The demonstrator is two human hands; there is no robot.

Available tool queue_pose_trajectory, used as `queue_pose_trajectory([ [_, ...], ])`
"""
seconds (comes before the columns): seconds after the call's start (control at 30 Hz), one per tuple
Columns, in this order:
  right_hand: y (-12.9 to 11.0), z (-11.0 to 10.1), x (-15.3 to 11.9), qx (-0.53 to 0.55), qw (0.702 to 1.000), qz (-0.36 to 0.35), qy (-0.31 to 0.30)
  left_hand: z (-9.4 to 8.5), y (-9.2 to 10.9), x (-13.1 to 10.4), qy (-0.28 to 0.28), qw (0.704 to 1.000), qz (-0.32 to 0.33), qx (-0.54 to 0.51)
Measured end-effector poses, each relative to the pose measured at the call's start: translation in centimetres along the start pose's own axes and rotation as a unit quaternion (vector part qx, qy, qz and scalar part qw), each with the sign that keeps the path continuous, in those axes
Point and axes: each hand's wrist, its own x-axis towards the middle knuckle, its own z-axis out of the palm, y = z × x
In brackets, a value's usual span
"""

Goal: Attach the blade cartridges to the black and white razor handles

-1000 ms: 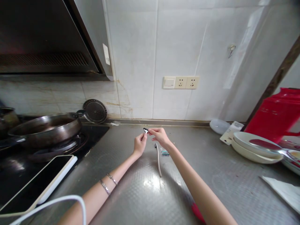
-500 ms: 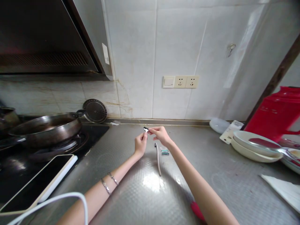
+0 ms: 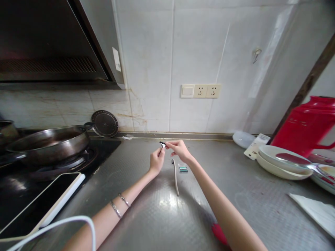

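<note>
My left hand (image 3: 156, 163) is closed around a small black-and-white piece shaped like a razor (image 3: 162, 144). Its dark head points up above my thumb, and the lower part is mostly hidden in the fingers. From the right, my right hand (image 3: 180, 150) pinches the head's right end with thumb and forefinger, other fingers curled loosely. On the counter below the hands lies a thin, slightly bent grey stick (image 3: 176, 179) with a dark upper end. Beside it are two small teal-and-dark strips (image 3: 183, 169), like razor blade cartridges, in what seems clear plastic.
A steel pan (image 3: 52, 141) sits on the black stove at left, with a phone-like device (image 3: 43, 205) and white cable (image 3: 78, 219) in front. At right are stacked bowls (image 3: 284, 167), a red thermos (image 3: 305, 125) and white paper (image 3: 315, 211). Something red (image 3: 219, 234) lies under my right forearm.
The razor-like piece is tilted a little differently between my hands. Both hands keep their grip, and the view has shifted slightly.
</note>
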Motion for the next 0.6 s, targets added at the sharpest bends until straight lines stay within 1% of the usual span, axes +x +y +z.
queue_pose_trajectory([
  [0.3, -0.3, 0.0, -0.1, -0.005, 1.000, -0.008, 0.010, -0.2, 0.2, 0.3, -0.010, 1.000, 0.002, 0.002],
  [0.47, 0.0, -0.3, 0.2, 0.004, 0.999, 0.015, 0.029, -0.4, 0.1, 0.4, -0.027, 0.999, -0.016, -0.015],
  [0.53, 0.5, -0.5, 0.4, -0.011, 0.999, 0.025, 0.040, -0.5, 0.1, 0.5, -0.028, 0.999, -0.019, -0.034],
  [0.6, 1.3, -0.7, 0.6, -0.056, 0.997, 0.026, 0.049, -0.5, 0.1, 0.6, -0.025, 0.998, -0.025, -0.053],
])
